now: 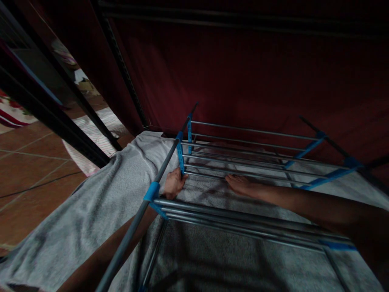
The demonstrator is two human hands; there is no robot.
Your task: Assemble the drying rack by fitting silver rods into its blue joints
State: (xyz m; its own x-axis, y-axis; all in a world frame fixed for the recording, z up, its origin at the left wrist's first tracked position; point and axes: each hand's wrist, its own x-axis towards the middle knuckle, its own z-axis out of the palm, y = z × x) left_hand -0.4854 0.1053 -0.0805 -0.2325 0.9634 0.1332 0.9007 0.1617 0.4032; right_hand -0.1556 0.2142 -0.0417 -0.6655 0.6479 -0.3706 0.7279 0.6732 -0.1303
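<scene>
Across the frame's middle, the grey towel (91,211) already drapes under the drying rack (243,162); the left hand (174,183) curls against it, the right hand (240,184) lies flat, smoothing what remains.

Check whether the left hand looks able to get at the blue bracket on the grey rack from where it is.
Probably yes. The left hand already rests on the grey towel right beside the blue bracket, fingers touching the rack rail there, with nothing between them.

rack rails (243,166) overhead, towel (91,202) beneath
</scene>
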